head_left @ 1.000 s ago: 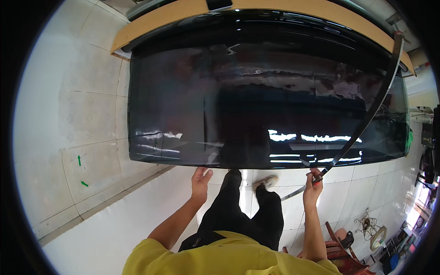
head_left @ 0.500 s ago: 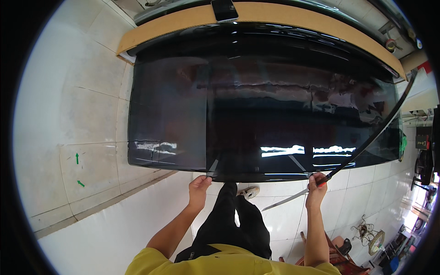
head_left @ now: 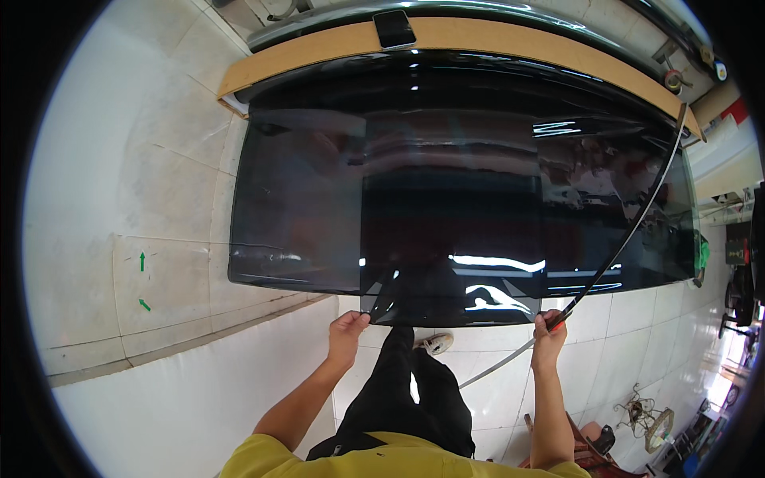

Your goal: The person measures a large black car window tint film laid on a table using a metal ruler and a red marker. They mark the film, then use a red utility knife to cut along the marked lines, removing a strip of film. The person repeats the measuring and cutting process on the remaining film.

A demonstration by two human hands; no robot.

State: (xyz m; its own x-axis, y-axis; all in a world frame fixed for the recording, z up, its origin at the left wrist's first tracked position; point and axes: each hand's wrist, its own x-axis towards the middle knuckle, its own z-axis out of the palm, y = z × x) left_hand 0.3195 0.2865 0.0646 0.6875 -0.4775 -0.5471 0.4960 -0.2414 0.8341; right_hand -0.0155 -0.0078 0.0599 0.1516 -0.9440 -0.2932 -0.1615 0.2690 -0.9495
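A glossy sheet of dark tinted film spreads in front of me, with a narrower middle piece reaching toward my body. My left hand pinches the near left corner of that piece between thumb and fingers. At the near right corner my right hand is closed on the film. A long, narrow dark strip also runs through my right hand, its far end reaching the back right and its greyish tail hanging below. Something small and red-orange shows at the right fingers; its kind is hidden.
A long cardboard box lies along the far edge, with a phone on top. Behind it runs a shiny dark roll. A pale tiled ledge borders the left. A wooden chair stands low right.
The middle film piece has come slightly toward me, and its near corners lie flatter. The strip's far end has swung left. Both hands keep their hold; the whole view has shifted a little.
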